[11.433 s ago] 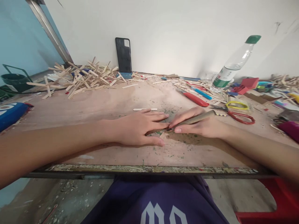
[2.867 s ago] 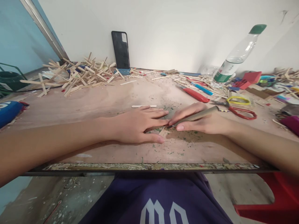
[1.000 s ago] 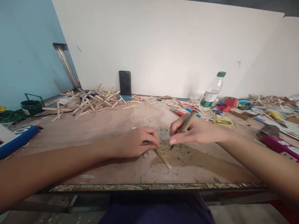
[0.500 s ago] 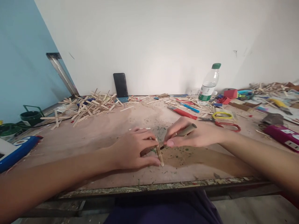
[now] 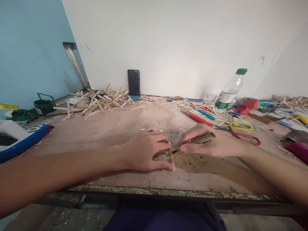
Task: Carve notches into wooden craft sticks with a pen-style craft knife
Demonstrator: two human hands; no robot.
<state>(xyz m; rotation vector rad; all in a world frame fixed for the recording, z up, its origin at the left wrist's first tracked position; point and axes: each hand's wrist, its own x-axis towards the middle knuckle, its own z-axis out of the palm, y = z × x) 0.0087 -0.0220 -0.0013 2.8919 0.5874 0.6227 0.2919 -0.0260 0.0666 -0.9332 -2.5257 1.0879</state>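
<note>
My left hand (image 5: pixel 146 152) lies low over the wooden table, its thumb and fingers closed on a wooden craft stick (image 5: pixel 171 160). Dark marks or a slot show along the stick's middle; I cannot tell which. From the right, my right hand (image 5: pixel 207 144) grips a slim tool with an olive-brown handle (image 5: pixel 204 138). The tool's dark tip points at the stick's right side, at or very near it. Another craft stick (image 5: pixel 158 130) lies just beyond my left fingers, partly hidden by them. Small green crumbs (image 5: pixel 201 158) are scattered around and under both hands.
A heap of craft sticks (image 5: pixel 101 101) and a propped phone (image 5: pixel 134 82) stand at the back. Toward the right are a bottle (image 5: pixel 227 94), a red-handled knife (image 5: pixel 199 119) and scissors (image 5: pixel 245 137). A blue-and-white object (image 5: pixel 26 141) sits at left.
The camera view has turned, so the scene sits farther right and tilts. Both hands keep their grips on the stick and the tool, whose tip stays at the stick's side.
</note>
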